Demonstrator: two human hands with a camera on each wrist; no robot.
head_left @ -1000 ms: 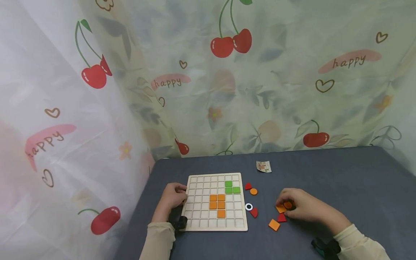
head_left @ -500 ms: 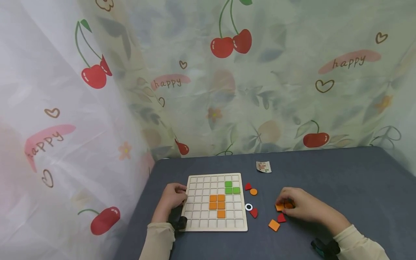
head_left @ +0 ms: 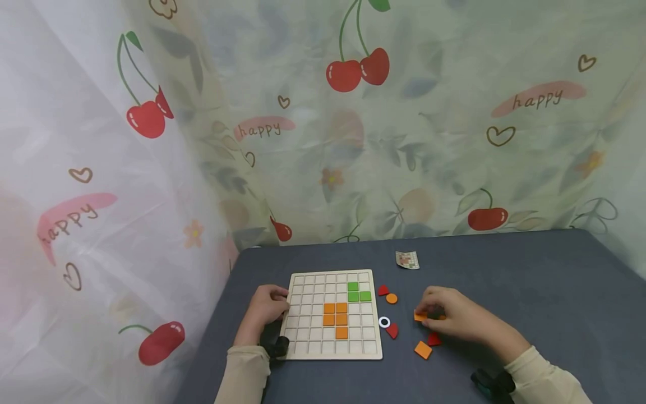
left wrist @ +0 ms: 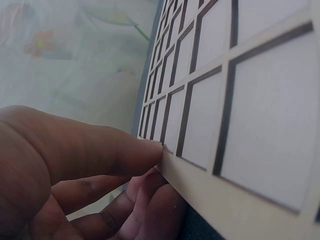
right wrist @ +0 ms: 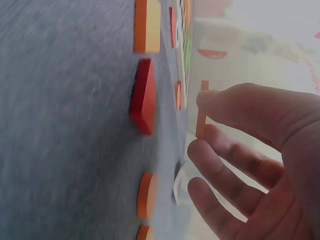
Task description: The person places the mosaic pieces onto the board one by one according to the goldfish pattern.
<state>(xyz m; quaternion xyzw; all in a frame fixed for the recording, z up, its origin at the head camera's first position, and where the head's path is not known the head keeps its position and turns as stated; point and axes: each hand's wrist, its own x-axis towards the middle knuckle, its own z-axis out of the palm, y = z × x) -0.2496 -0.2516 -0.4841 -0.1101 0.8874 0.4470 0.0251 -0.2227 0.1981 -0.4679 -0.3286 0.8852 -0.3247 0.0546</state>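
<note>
While pale wooden grid board (head_left: 303,334), lower ctr of frame, is pinched at L edge by L hand (head_left: 269,304), flat orange tile (right wrist: 201,127) is pinched by R hand (head_left: 451,313), lower R of frame.

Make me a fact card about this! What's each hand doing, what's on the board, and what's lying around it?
Left hand: holds the edge of the grid board
Right hand: pinches an orange tile
Green squares: three, on the board
Orange squares: five, on the board
Loose on table: red pieces, orange disc, black-and-white round piece, orange square, small picture card
</note>
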